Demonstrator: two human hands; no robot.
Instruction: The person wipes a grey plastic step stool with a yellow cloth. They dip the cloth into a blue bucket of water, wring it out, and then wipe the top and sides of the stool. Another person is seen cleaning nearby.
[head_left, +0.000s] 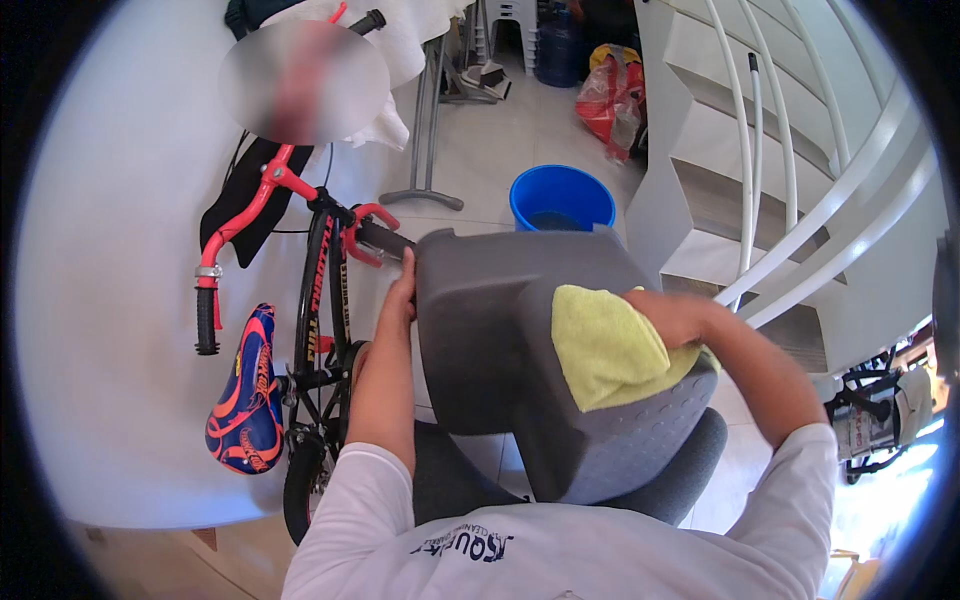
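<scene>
A large grey molded plastic piece (480, 322), like a step stool, lies tilted across my lap, with raised bumps on its lower right face. At its upper left edge, my left hand (409, 285) grips the rim, thumb up and fingers partly hidden. On the right, my right hand (671, 316) presses a yellow-green microfiber cloth (607, 349) against the plastic surface; its fingers are partly covered by the cloth and slightly blurred.
A child's bicycle with red handlebars (240, 217) and a blue-orange saddle (247, 405) leans at my left. Beyond the plastic piece stands a blue bucket (564, 196) with liquid inside. Stairs (720, 202) with white railings rise at right. Metal table legs (424, 135) stand ahead.
</scene>
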